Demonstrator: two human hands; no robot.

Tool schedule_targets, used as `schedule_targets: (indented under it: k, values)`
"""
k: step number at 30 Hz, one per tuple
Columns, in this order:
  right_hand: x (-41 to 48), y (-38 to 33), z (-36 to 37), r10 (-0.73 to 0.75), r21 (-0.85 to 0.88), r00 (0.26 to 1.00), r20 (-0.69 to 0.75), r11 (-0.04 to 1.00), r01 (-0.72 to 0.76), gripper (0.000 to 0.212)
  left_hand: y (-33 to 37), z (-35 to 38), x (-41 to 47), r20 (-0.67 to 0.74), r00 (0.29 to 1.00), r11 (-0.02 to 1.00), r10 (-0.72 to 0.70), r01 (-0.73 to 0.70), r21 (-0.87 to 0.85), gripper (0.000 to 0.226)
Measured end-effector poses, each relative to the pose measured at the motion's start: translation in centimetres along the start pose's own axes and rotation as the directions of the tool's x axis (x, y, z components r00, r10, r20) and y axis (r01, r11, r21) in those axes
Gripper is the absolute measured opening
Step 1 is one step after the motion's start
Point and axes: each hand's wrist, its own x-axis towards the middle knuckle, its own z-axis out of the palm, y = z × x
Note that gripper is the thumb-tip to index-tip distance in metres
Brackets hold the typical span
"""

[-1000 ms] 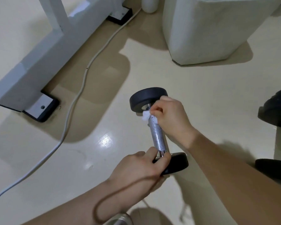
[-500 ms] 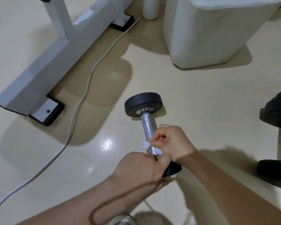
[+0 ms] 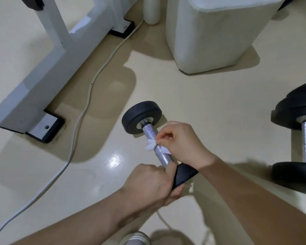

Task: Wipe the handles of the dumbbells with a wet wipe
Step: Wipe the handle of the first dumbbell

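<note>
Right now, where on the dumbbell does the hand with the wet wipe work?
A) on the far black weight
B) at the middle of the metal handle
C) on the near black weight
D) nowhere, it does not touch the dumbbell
B: the right hand pinches the wet wipe against the middle of the handle, while the left hand grips the near end of the dumbbell.

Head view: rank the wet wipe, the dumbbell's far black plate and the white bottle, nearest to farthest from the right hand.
1. Wet wipe, pinched by the right hand against the handle.
2. Far black plate, just up and left of that hand.
3. White bottle, at the view's top edge.
</note>
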Motion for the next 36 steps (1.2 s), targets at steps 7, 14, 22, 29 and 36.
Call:
schedule_targets:
  k: [7,14,22,29,36]
  values:
    - [0.1,0.3,2.0,-0.031,-0.149,0.998,0.059,0.988,0.039,0.017,1.2,3.1,-3.0,0.005,0.987,0.939,-0.161,0.155,-0.306,0.046]
    - [2.4,-1.6,4.0,-0.074,-0.12,0.996,0.042,0.99,0.079,0.02,0.5,2.4,-3.7,0.055,0.992,0.953,-0.118,0.128,-0.275,0.053]
    - [0.5,-1.1,1.9,-0.116,-0.197,0.973,0.201,0.968,0.156,0.022,0.5,1.7,-2.3,0.034,0.999,0.995,0.006,-0.002,-0.096,0.04]
    - [-1.0,1.1,-1.6,0.215,-0.139,0.929,0.302,0.974,-0.18,0.021,-1.4,-1.1,-1.7,-0.04,0.992,0.955,-0.121,0.106,-0.278,0.037]
    - [1.4,-0.4,1.4,0.139,0.026,0.99,0.026,0.99,-0.14,0.018,-10.0,-5.0,3.7,-0.177,0.797,0.804,-0.578,0.593,0.046,0.048]
